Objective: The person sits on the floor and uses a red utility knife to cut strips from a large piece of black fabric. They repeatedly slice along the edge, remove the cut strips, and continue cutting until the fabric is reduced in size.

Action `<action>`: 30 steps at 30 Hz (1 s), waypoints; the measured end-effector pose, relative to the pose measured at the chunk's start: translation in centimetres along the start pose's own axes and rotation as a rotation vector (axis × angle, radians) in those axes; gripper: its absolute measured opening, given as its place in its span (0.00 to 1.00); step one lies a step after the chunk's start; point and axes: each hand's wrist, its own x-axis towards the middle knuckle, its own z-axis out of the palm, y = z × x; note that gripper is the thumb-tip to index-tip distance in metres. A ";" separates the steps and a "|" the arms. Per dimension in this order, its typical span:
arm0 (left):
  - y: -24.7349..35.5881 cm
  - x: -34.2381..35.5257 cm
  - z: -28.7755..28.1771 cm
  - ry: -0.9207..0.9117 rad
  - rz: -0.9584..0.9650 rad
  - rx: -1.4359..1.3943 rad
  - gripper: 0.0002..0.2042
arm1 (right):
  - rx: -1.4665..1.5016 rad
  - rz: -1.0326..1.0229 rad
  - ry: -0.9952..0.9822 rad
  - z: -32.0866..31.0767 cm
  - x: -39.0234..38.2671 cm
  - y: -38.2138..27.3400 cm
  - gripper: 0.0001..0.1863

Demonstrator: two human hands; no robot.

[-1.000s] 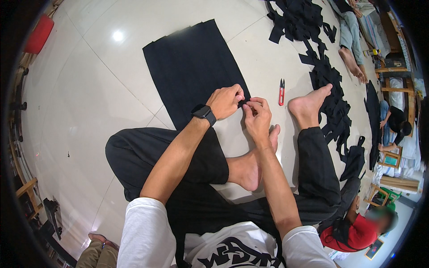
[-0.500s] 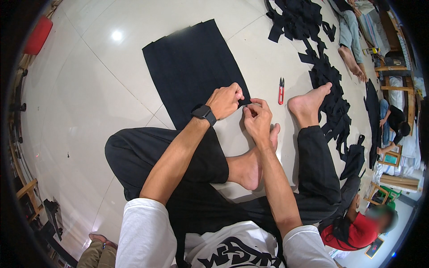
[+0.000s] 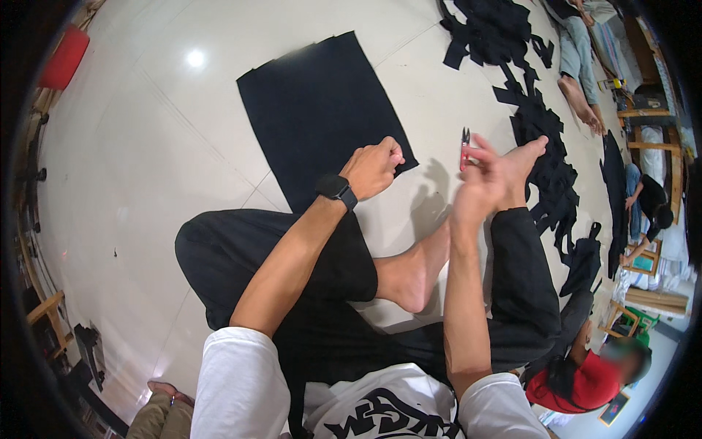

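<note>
Shiny white tile floor with a black fabric sheet spread out on it. Left hand is fisted tight on the sheet's near right corner. Right hand, fingers loosely spread, touches the red snips just right of that corner; can't tell if it's gripping them.

The left hand is curled into a loose fist, forearm stretched forward over the bent left knee. The right hand is further right of that knee, fingers partly spread and blurred; its grip seems open.
</note>
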 end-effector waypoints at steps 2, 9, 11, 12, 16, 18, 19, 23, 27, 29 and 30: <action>-0.1 0.0 0.0 0.016 0.007 0.004 0.08 | 0.061 -0.018 0.043 -0.7 0.5 -0.3 0.13; 0.4 0.1 -0.2 -0.004 -0.035 -0.002 0.07 | -0.346 0.027 -0.470 2.2 -1.7 2.7 0.10; 0.5 -0.2 -0.3 0.034 0.009 0.045 0.08 | -0.412 0.124 -0.518 3.1 -2.4 3.7 0.10; 0.4 -0.3 -0.3 0.040 0.015 0.072 0.09 | -0.393 0.160 -0.487 3.3 -2.7 4.0 0.10; -0.8 0.1 -0.6 0.056 0.086 0.005 0.11 | -0.196 0.333 -0.435 3.4 -3.2 5.0 0.07; -1.5 0.3 -0.6 0.189 0.289 0.268 0.15 | 0.079 0.481 -0.373 3.3 -3.4 5.4 0.06; -1.8 0.3 -0.5 0.225 0.319 0.421 0.18 | 0.138 0.494 -0.357 3.2 -3.5 5.5 0.05; -2.5 0.0 -0.1 0.191 0.228 0.896 0.27 | 0.227 0.620 -0.302 2.6 -3.6 6.4 0.05; -2.4 0.0 0.1 0.197 0.212 0.906 0.27 | 0.238 0.684 -0.272 2.1 -3.7 7.1 0.05; -2.2 0.0 0.0 0.197 0.209 0.904 0.27 | 0.227 0.681 -0.275 1.8 -3.7 7.2 0.06; -2.1 0.0 0.0 0.198 0.210 0.903 0.27 | 0.202 0.705 -0.268 1.5 -3.8 7.1 0.06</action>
